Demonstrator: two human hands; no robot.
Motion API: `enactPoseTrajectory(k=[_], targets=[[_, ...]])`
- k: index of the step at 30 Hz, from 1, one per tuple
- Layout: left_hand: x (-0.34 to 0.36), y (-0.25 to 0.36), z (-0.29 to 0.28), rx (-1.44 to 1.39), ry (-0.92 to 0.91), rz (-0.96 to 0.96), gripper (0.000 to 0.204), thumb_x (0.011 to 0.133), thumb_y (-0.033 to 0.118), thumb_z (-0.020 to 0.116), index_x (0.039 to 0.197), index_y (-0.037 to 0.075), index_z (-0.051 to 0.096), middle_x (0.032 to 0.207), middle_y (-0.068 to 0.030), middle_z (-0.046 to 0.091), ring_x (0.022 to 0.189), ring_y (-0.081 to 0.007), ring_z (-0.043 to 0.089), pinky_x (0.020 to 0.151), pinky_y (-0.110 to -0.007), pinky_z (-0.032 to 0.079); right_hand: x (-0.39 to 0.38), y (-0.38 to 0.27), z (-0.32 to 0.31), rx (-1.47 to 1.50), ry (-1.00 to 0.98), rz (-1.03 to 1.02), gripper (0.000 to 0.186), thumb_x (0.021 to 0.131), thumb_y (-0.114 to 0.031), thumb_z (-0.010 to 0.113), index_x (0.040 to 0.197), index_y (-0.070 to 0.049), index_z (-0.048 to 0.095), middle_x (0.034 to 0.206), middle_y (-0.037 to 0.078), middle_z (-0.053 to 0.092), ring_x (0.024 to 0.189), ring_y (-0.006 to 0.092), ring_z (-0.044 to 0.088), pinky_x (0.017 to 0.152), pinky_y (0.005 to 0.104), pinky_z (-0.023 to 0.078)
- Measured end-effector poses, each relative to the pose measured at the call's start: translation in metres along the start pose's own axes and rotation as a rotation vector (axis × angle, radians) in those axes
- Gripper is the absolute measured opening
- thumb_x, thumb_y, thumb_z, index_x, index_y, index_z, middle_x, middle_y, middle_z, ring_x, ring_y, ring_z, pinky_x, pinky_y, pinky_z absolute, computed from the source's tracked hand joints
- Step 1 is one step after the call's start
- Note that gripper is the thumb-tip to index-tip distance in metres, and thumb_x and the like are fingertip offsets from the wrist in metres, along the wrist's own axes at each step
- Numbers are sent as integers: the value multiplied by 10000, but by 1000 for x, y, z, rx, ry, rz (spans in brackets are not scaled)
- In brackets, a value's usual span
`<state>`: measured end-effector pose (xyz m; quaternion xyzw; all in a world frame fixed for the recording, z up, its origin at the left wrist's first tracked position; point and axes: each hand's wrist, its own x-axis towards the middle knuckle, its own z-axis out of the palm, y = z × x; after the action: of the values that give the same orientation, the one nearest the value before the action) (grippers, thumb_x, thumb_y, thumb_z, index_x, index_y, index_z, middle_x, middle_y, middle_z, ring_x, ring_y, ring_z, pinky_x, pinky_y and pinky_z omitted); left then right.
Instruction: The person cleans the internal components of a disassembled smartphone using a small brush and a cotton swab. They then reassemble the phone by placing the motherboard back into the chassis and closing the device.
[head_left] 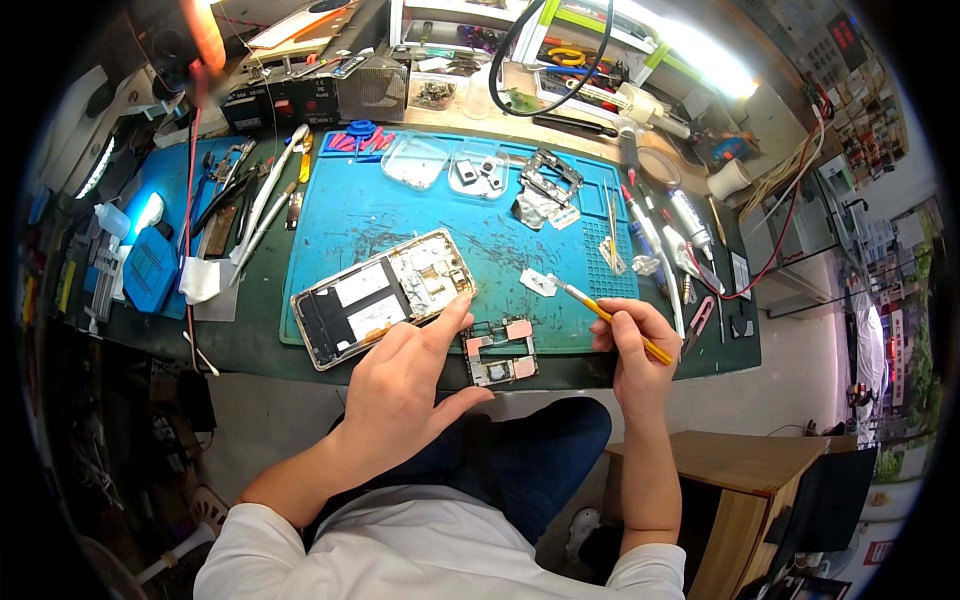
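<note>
Matting (480, 235), blue and scuffed, is spread over the bench (250, 340). A phone body (385, 298) with bared insides is laid slantwise on its near left part. At the phone's right edge, the left hand (395, 375) is spread wide between thumb and forefinger; whether contact is made cannot be told. The right hand (640, 345) is kept in a narrow pinch. Between both hands, a circuit board (490, 372) is placed across the mat's near edge. Farther back, 2 clear boxes (415, 160) are set side by side. Within the pinch, a yellow-handled tool (593, 305) is held, tip pointed at a white scrap (534, 284).
</note>
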<state>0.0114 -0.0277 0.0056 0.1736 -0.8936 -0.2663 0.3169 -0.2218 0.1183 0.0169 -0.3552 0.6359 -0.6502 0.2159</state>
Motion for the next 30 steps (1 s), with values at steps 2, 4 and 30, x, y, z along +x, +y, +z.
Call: enactPoseTrajectory(k=[2, 4, 30], targets=[[1, 1, -1, 3, 1, -1, 1009, 651, 226, 958, 1499, -24, 471, 1242, -34, 738, 772, -185, 566, 754, -312, 514, 0, 1, 1, 5, 18, -18, 221, 1043, -108, 605, 1106, 58, 735, 890, 107, 735, 753, 114, 692, 702, 234, 576], [2, 1, -1, -7, 3, 3, 997, 661, 230, 954, 1497, -24, 475, 1245, -37, 741, 776, -183, 567, 755, -310, 513, -1, 3, -1, -11, 35, -33, 222, 1043, -112, 606, 1105, 57, 736, 885, 106, 734, 751, 113, 691, 700, 234, 575], [-16, -15, 11, -4, 236, 183, 341, 837, -70, 742, 1161, 4, 665, 993, -118, 757, 769, -247, 706, 674, -328, 559, 0, -1, 1, -31, -4, -26, 198, 1013, -79, 597, 1063, 56, 733, 842, 85, 698, 705, 107, 645, 659, 225, 530]])
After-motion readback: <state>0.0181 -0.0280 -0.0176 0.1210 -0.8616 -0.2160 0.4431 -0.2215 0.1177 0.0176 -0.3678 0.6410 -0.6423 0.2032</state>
